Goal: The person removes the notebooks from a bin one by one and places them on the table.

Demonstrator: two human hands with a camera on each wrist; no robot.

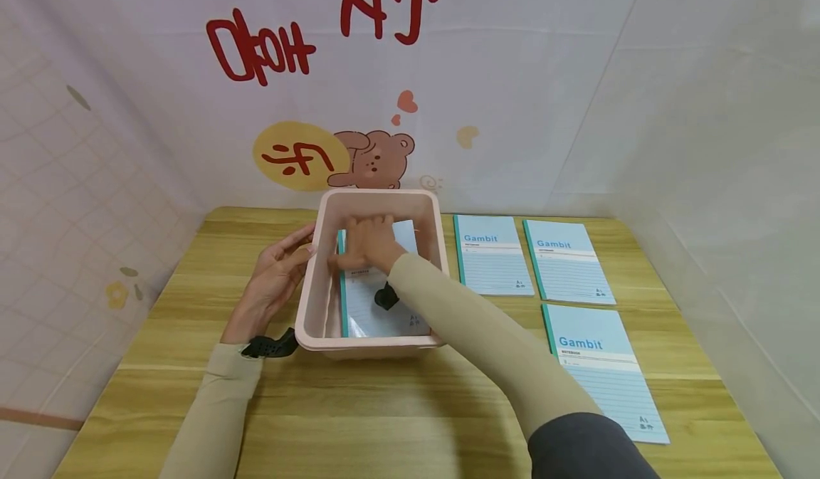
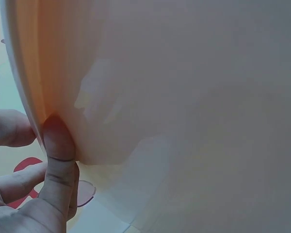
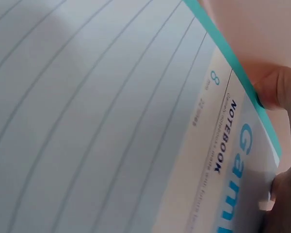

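A pale pink plastic bin stands on the wooden table. My left hand pinches its left rim; the left wrist view has the thumb against the bin wall and fingers on the rim's other side. Inside the bin lies a light blue Gambit notebook with a green spine. Over its upper end, my right hand reaches in, slightly blurred. Close up in the right wrist view, the thumb touches the spine of this notebook and fingers curl at its top edge. The fingertips are partly hidden.
Two more Gambit notebooks lie side by side right of the bin, a nearer one and a farther one. Another notebook lies in front of them, beside the right forearm. A printed cloth hangs behind the table.
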